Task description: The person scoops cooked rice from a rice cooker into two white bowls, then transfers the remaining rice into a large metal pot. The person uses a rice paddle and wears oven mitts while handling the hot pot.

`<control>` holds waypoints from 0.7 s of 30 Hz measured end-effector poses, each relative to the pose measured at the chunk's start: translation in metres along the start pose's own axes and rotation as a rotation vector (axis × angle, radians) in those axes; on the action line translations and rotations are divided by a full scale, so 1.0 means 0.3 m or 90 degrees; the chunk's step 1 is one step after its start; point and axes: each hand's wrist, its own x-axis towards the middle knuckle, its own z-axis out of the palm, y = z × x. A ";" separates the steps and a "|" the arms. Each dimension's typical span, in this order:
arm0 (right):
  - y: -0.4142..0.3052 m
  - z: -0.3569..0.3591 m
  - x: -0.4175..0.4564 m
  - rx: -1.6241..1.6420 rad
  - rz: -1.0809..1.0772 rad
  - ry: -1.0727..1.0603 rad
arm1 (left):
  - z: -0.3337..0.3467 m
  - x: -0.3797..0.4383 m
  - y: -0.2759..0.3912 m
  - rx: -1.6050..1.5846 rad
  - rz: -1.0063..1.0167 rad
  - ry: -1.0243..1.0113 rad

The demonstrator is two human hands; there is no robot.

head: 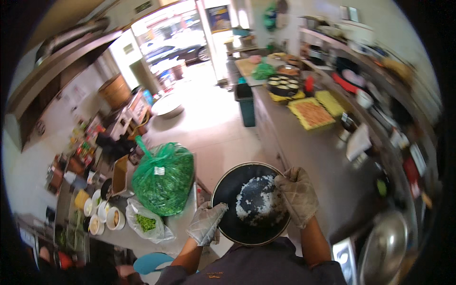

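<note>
Both my hands wear quilted oven mitts and grip a round black pan in front of my body. My left hand closes on the pan's left rim. On the right rim, my right hand holds on with the thumb over the edge. White, crumbly food residue, perhaps rice, sticks in a broken ring on the pan's bottom. The pan is tilted, its inside facing me. What lies under it is hidden.
Left counter: a large green plastic bag of leafy greens, a clear bag of chopped greens, several white bowls. Right steel counter: yellow trays, a round mould pan. A dark bin stands beside it. A metal lid leans lower right.
</note>
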 end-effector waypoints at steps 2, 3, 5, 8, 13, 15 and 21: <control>-0.037 0.126 0.225 -0.075 -0.073 -0.082 | -0.027 0.103 0.055 -0.043 0.006 0.088; 0.006 0.171 0.371 -0.124 -0.093 -0.114 | 0.040 0.116 0.182 -0.065 0.011 0.119; 0.020 0.290 0.627 -0.177 -0.068 -0.186 | 0.111 0.222 0.341 -0.120 0.067 0.203; -0.007 0.471 0.935 -0.195 -0.061 -0.294 | 0.045 0.541 0.338 -0.097 0.056 0.296; -0.053 0.766 1.383 -0.330 -0.139 -0.189 | -0.008 1.084 0.559 -0.172 0.068 0.301; -0.047 0.837 1.552 -0.299 -0.123 -0.123 | -0.069 1.338 0.647 0.018 0.010 0.248; 0.027 1.045 2.065 -0.028 -0.042 -0.175 | -0.213 1.918 0.895 -0.069 0.075 0.081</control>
